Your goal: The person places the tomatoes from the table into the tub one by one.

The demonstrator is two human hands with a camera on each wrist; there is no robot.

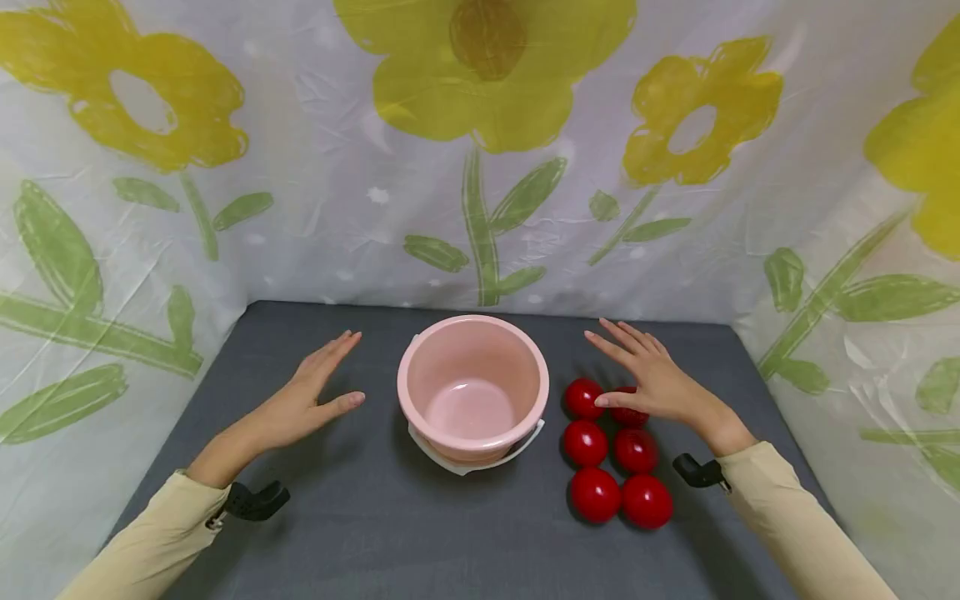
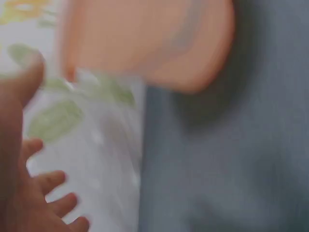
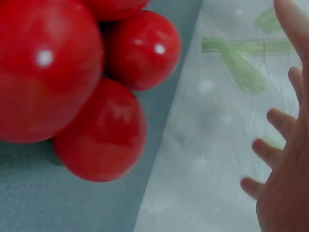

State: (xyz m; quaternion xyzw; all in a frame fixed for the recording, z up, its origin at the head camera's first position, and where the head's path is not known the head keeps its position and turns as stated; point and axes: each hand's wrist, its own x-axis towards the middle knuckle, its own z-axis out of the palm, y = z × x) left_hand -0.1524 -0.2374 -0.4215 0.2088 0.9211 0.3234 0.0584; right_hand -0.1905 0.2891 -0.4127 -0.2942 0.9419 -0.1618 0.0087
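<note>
A pink bucket (image 1: 472, 392) stands upright in the middle of the grey table, its white handle (image 1: 480, 465) lowered at the near side. Nothing shows inside it. Left of the bucket, my left hand (image 1: 300, 404) is held apart from it with straight fingers and holds nothing. On the other side, my right hand (image 1: 651, 375) hovers over the far end of a group of red balls (image 1: 595, 495), fingers spread and holding nothing. It partly hides one ball (image 1: 630, 410) in the head view. The right wrist view shows glossy red balls (image 3: 100, 130) beside that hand.
The grey tabletop (image 1: 360, 525) meets white sheets with printed yellow flowers (image 1: 487, 75) at the back and both sides. A black wrist camera (image 1: 257, 500) sits on the left wrist and another black camera (image 1: 697, 471) on the right.
</note>
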